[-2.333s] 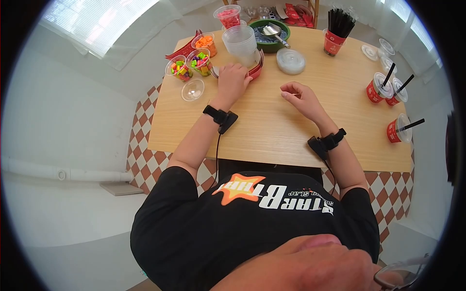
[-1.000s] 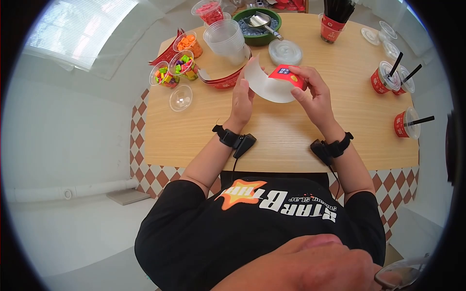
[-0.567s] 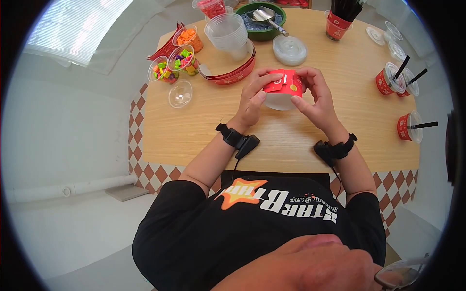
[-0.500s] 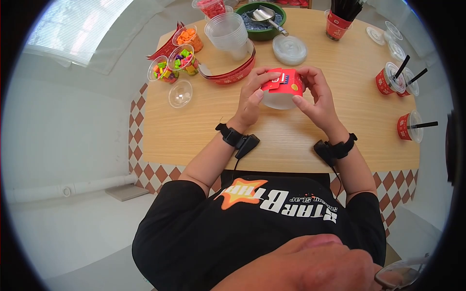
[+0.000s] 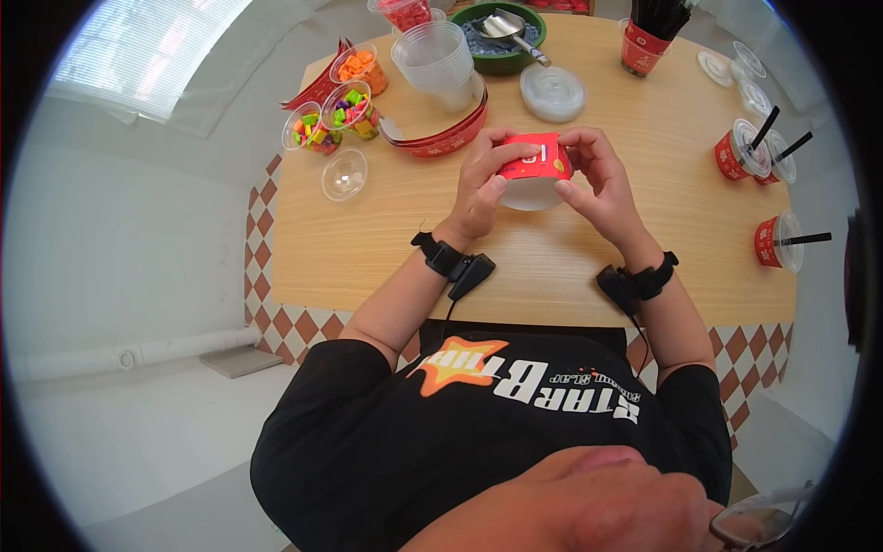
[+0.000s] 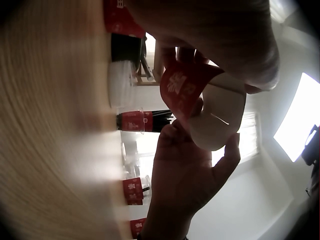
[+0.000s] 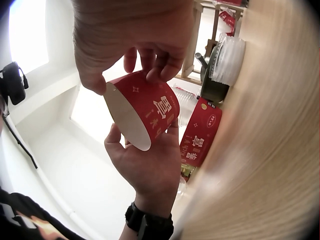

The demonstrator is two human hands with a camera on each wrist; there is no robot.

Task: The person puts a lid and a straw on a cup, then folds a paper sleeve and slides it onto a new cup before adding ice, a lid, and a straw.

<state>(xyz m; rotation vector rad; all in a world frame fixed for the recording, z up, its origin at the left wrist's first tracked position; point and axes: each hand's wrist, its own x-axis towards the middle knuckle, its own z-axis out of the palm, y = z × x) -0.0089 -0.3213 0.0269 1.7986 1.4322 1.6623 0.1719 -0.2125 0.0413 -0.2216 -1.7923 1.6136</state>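
Both hands hold a red paper cup sleeve (image 5: 541, 166), bent round into a ring with its white inside showing, above the table. On one side the left hand (image 5: 479, 187) grips it, fingers over the overlapping ends and thumb at the lower rim. My right hand (image 5: 598, 179) pinches the opposite side between thumb and fingers. In the right wrist view the sleeve (image 7: 145, 105) shows gold and white print, and its wide opening faces the body. More red sleeves (image 5: 446, 142) lie curved on the table beyond the left hand.
Stacked clear cups (image 5: 432, 57) stand by the sleeves, near cups of colourful cubes (image 5: 350, 112) and orange pieces (image 5: 361, 70). A green bowl (image 5: 508, 63) with a scoop, a lid stack (image 5: 553, 94) and a cup of black straws (image 5: 641, 51) stand farther back. Several lidded cups (image 5: 778, 243) line the right.
The left hand has left the sleeve pile, and one sleeve is now held by both hands. It has gone from an open curve to a closed ring, its ends overlapping under the left fingers.
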